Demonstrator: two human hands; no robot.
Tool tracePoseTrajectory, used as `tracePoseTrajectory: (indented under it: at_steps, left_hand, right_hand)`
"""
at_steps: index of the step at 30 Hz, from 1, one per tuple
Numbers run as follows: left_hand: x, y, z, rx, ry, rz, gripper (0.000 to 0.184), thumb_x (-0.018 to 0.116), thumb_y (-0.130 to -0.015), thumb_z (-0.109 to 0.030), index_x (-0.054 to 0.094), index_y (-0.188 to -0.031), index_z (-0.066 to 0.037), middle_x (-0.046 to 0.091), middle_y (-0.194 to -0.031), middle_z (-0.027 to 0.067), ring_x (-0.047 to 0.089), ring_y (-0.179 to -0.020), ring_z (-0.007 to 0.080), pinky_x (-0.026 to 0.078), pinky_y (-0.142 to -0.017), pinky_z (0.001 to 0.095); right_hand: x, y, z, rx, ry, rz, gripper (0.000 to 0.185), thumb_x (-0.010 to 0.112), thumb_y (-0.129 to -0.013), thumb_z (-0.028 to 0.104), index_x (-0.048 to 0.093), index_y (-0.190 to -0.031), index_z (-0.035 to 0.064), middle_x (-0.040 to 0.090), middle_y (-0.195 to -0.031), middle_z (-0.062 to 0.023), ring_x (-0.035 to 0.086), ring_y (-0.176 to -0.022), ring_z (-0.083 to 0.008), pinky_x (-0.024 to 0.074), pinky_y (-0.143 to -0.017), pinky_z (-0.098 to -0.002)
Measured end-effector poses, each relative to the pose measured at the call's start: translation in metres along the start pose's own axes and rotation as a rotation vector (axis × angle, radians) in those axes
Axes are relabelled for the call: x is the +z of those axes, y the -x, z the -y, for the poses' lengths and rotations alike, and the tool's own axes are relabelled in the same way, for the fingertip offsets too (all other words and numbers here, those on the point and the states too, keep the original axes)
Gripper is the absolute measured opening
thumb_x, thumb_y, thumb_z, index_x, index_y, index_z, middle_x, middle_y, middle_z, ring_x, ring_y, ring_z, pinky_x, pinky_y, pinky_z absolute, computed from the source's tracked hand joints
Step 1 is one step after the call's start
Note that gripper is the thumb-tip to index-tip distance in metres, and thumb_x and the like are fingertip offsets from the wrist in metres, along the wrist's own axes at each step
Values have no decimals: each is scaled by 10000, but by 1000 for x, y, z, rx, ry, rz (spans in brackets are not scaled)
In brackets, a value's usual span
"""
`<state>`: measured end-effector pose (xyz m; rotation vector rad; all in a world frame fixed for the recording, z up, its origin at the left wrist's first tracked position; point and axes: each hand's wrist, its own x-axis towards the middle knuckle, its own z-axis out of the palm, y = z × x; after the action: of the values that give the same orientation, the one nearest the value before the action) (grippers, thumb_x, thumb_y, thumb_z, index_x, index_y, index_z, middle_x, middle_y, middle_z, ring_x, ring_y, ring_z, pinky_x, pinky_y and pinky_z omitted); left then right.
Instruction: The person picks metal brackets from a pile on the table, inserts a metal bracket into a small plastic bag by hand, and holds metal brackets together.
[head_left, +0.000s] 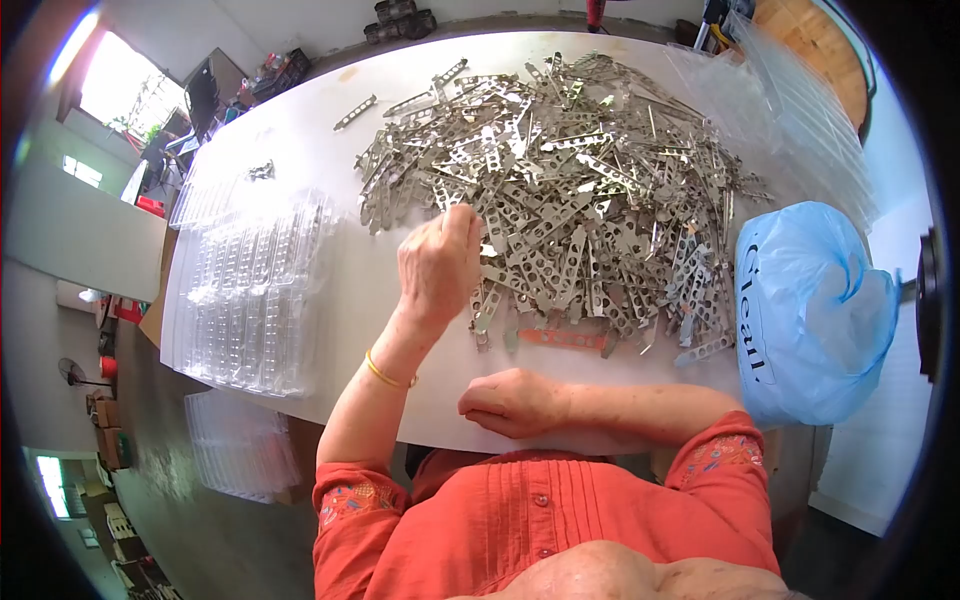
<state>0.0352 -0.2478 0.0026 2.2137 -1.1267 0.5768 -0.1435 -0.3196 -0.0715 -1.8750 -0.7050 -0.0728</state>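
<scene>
A large heap of perforated metal strips [570,190] covers the middle and back of the white table [345,310]. My left hand [438,262] is at the heap's near left edge, its fingers pinched together and turned away from me; whatever they hold, if anything, is hidden. Close to the table's front edge my right hand [515,402] rests closed on its side, with nothing visible in it. Between this hand and the heap lies an orange flat piece [563,340], with loose strips around it.
Clear plastic trays [245,290] with rows of pockets lie at the left. More clear trays [240,445] stand below the table's left edge. A blue plastic bag [812,315] sits at the right edge, and clear plastic sheets [790,110] lie behind it.
</scene>
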Motion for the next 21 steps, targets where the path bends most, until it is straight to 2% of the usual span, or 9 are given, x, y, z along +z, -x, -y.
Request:
tracePoseTrajectory:
  at_steps: [3,4,7,8,12,15,21]
  left_hand:
    - [21,-24,13,50,-2,-43,61,680,-908,-92,642,-933,-52,654,-813,107,657,-755,316,517,-675,417]
    - [26,-28,16,5,-5,29,79,679,-901,-87,660,-963,-41,647,-896,118,654,-823,324,524,-724,413]
    - [45,-43,24,11,24,22,91,672,-904,-83,669,-986,-45,640,-923,123,652,-815,330,528,-726,417]
    - [51,-47,27,-10,11,68,117,663,-908,-85,674,-1020,-53,635,-979,136,652,-846,345,529,-751,431]
    - [66,-57,33,-14,11,142,158,664,-906,-99,668,-1057,-53,623,-1025,152,646,-920,363,526,-802,446]
    - [72,-61,36,-19,-17,194,162,667,-903,-98,669,-1059,-55,623,-1009,149,646,-919,361,525,-809,443]
    - [79,-62,40,-46,6,206,78,652,-904,-85,644,-971,-45,624,-966,144,640,-899,357,519,-802,437]
  right_hand:
    - [2,2,-3,-7,6,-6,104,599,-952,126,602,-1044,78,639,-928,-134,655,-823,-362,547,-718,-437]
    - [2,2,-3,-16,21,-14,105,609,-942,107,607,-1044,80,639,-925,-126,657,-809,-350,548,-702,-430]
    - [2,3,-3,-5,6,-16,105,603,-947,115,596,-1049,91,640,-938,-125,659,-813,-355,547,-704,-441]
    - [2,4,-4,-8,6,-20,105,603,-947,115,596,-1049,91,640,-938,-125,659,-813,-355,547,-704,-441]
    - [1,5,-6,11,-30,1,100,586,-955,130,583,-1044,85,639,-944,-140,651,-839,-378,538,-719,-457]
    - [-3,4,-4,15,-70,16,102,574,-959,136,576,-1041,75,637,-951,-159,643,-862,-397,529,-736,-470]
    - [-4,5,-5,10,-116,37,102,572,-958,128,574,-1041,68,638,-948,-163,641,-867,-400,525,-738,-472]
